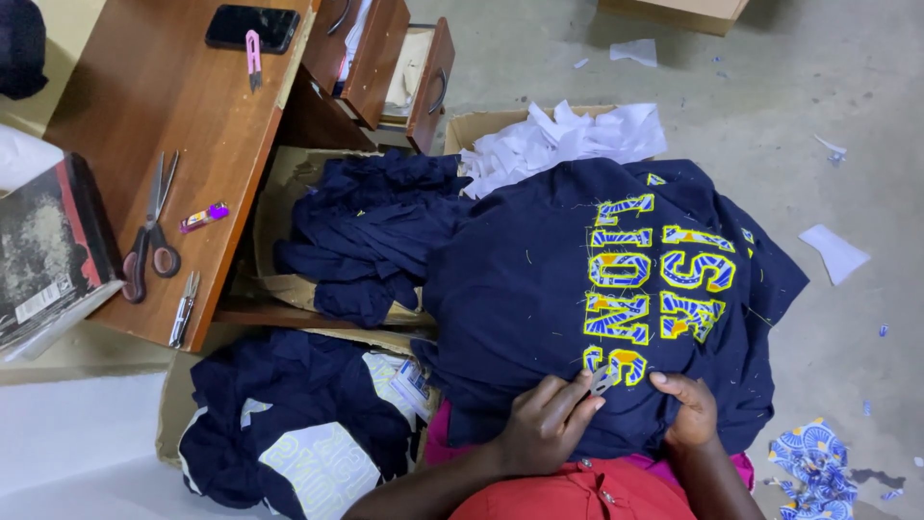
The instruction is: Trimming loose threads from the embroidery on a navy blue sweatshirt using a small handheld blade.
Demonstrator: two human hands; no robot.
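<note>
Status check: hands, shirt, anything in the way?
Left hand pinching small blade at appliqué lettering. Right hand pressing navy shirt. Nothing blocking.

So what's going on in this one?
A person sits with a navy shirt spread over their lap, its yellow-and-blue lettering facing up. The left hand pinches a small blade at the bottom edge of the lettering, while the right hand presses the cloth flat beside it. More navy shirts are piled on cardboard nearby, and scissors lie on the wooden desk.
</note>
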